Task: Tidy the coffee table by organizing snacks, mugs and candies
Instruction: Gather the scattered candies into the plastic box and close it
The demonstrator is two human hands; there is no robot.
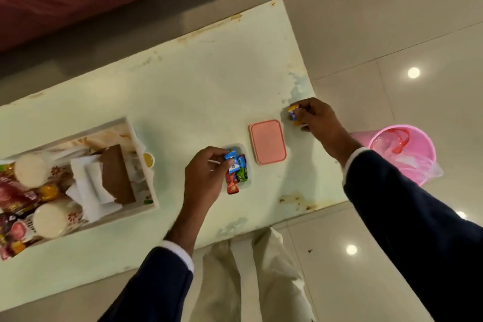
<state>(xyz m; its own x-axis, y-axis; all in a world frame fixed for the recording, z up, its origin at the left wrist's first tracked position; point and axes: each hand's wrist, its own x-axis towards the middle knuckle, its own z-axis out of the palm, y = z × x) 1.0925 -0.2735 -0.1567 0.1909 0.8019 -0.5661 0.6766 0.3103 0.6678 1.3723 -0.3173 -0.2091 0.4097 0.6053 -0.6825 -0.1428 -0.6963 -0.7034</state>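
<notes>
My left hand pinches a blue-wrapped candy right over a small clear container that holds several wrapped candies in red, green and blue. A pink rectangular lid lies flat just right of that container. My right hand is closed on an orange and blue candy near the table's right edge. On the left stands a white tray with two pale mugs, white napkins, a brown card and snack packets.
The pale green table has chipped, stained edges. A pink bucket with a plastic liner stands on the tiled floor to the right. A small yellow cup sits by the tray's right wall. A reddish sofa runs along the far side.
</notes>
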